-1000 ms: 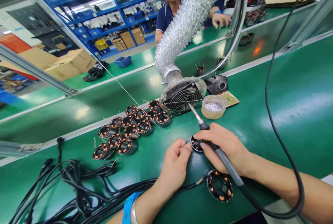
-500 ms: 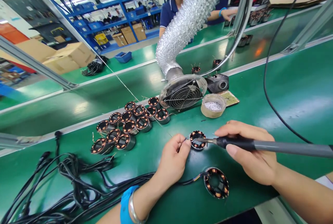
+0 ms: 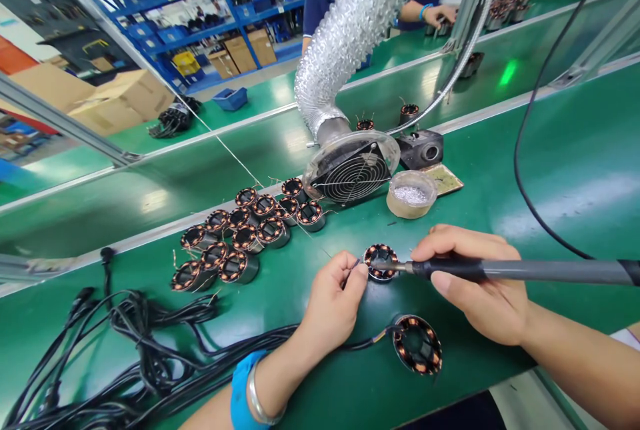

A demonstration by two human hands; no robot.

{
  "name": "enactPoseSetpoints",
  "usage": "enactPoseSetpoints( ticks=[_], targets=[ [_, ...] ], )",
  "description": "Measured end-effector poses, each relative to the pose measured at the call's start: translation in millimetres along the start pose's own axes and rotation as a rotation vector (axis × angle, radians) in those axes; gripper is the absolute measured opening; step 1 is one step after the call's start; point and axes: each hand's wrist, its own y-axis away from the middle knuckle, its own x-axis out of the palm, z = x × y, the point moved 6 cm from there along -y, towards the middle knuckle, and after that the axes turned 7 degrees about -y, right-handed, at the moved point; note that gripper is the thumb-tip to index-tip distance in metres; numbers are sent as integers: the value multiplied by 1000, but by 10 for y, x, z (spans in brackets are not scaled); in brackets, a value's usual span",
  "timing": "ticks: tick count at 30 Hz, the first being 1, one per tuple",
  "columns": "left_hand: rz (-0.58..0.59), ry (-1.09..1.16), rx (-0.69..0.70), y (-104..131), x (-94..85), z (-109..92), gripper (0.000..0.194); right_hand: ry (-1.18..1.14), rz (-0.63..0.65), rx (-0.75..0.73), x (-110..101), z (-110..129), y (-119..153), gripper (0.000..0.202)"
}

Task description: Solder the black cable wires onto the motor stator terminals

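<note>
My right hand (image 3: 483, 293) is closed around the dark grip of a soldering iron (image 3: 545, 271). The iron points left, and its tip lies over a small motor stator (image 3: 381, 277) with copper windings. At that stator's left edge, the thumb and fingers of my left hand (image 3: 334, 303) pinch a thin dark wire (image 3: 354, 265); its far end is hard to make out. Nearer to me lies a second stator (image 3: 434, 353), with a black cable (image 3: 365, 345) joined to it by coloured leads. This cable passes under my left wrist.
Several stators (image 3: 240, 267) stand grouped at the left, behind tangled black cables (image 3: 145, 330). A fume extractor fan (image 3: 357, 173) with a silver duct (image 3: 325, 83), a tub of shiny bits (image 3: 411, 207) and an iron holder (image 3: 423, 150) stand behind. Across the bench, a co-worker's hand (image 3: 440, 15) touches parts.
The view has shifted slightly, so the background sits a little higher and further left. Both hands keep their grips, and the iron's tip stays over the same stator.
</note>
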Motion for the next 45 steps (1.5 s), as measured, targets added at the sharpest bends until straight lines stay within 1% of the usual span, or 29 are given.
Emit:
enactPoseSetpoints(
  ticks=[3,8,14,20,26,28,31,33,34,35,36,37,39,40,41,42,43,45],
  targets=[
    [1,-9,2,1,1,-13,35,-18,26,-31,33,37,4,17],
    [1,-9,4,5,5,-25,32,7,31,-127,74,169,13,20],
    [8,4,21,12,9,-13,32,68,89,-166,114,214,43,23],
    [20,-2,24,6,1,9,35,-3,-40,-220,26,267,11,22],
    [15,16,20,2,4,18,36,13,-69,-218,-2,257,13,22],
    [16,26,18,3,6,21,36,56,-79,-232,-34,256,-2,23],
    [16,44,13,2,6,29,38,235,-135,-257,-141,250,-56,22],
    [14,50,11,-3,4,35,38,390,-198,-225,-254,201,-93,22],
    [14,50,11,-6,3,37,38,470,-212,-176,-312,148,-107,24],
    [15,48,13,-10,3,38,38,551,-200,-120,-360,81,-114,27],
    [17,45,15,-13,4,38,38,634,-151,-65,-391,2,-114,29],
    [20,43,18,-17,5,39,38,715,-61,-14,-402,-90,-105,31],
    [26,40,21,-23,9,43,38,834,162,63,-388,-275,-57,31],
    [29,41,22,-26,11,47,38,856,243,87,-383,-343,-31,31],
    [29,44,22,-28,11,52,39,851,283,108,-383,-388,-15,29],
    [27,50,19,-31,11,59,39,820,280,127,-385,-408,-14,28],
    [24,59,15,-34,8,68,39,763,243,126,-378,-397,-28,26],
    [16,90,-9,-39,-2,88,41,611,139,61,-312,-315,-76,22]
  ],
)
